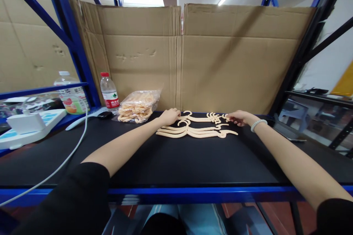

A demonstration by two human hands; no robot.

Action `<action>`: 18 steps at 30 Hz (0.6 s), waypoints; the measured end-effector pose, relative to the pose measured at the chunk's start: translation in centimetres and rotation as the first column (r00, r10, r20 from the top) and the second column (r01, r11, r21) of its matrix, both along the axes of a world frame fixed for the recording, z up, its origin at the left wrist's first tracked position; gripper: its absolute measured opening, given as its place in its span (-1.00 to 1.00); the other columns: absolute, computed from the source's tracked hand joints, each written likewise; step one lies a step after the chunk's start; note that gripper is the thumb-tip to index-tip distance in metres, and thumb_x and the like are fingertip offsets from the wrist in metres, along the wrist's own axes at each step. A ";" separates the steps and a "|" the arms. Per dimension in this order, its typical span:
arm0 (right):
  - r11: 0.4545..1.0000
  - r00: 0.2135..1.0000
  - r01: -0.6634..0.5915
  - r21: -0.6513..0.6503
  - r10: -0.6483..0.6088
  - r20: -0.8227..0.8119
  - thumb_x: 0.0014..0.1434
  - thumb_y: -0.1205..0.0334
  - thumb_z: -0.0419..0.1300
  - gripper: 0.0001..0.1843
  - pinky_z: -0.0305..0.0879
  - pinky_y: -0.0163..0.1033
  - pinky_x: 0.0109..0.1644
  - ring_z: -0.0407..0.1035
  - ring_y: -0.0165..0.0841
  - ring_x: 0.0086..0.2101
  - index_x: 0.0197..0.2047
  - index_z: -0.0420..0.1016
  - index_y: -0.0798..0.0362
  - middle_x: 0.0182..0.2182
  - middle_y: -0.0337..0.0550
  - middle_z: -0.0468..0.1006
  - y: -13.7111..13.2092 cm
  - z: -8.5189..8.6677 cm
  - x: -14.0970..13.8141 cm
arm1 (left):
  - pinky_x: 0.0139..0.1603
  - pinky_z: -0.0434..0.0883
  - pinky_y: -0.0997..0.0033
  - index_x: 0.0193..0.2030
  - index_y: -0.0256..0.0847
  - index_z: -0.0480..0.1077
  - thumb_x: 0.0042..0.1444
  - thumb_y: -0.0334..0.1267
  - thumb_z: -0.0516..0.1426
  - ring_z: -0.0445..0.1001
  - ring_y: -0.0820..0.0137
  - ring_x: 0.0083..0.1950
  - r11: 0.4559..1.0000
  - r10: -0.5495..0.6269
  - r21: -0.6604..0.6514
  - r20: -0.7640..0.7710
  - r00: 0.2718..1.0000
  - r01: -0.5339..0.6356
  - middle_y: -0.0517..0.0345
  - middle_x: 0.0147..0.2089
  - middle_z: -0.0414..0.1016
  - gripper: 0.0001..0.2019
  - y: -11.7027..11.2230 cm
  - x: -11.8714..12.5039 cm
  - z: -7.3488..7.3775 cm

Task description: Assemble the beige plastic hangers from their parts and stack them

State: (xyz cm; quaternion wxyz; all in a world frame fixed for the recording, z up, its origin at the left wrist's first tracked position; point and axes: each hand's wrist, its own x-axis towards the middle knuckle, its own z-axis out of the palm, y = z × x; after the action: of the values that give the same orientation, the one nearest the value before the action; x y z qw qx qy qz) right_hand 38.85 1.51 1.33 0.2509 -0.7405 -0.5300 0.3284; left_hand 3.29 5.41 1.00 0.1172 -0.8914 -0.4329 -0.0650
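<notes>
Several cream plastic clothes hangers lie side by side on the black tabletop, their curved hooks toward the middle. At the back of this group, my left hand rests with bent fingers on the left end of a hanger. My right hand is closed at the right end of the rear hangers, its fingertips pinching a small curved cream piece. Whether that piece is joined to a hanger cannot be made out. A cluster of curved cream ends lies just left of my right fingers.
A clear bag of cream parts sits left of my left hand, near a red-capped water bottle. Farther left are a white power strip and a cable. Cardboard panels close off the back; a blue rail edges the front.
</notes>
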 end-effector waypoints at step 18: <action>0.918 0.799 0.040 0.394 0.207 -0.565 0.16 0.26 0.22 -0.82 0.17 -0.50 -0.57 0.12 -0.58 -0.61 -0.41 0.30 0.10 -0.58 -0.31 0.25 -2.8 3.9 -1.1 | -0.10 0.32 0.32 -0.17 -0.30 0.35 0.25 -0.27 -0.03 0.37 0.22 -0.02 0.997 -0.080 0.001 0.017 0.997 0.080 -0.11 -0.06 0.38 -0.81 0.2 1.5 0.4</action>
State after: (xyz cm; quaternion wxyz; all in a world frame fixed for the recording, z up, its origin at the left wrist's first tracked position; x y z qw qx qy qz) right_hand 37.74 -1.29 5.25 0.5302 -0.5105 -0.5111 0.4440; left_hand 4.81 5.62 1.36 0.1110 -0.9074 -0.3980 -0.0772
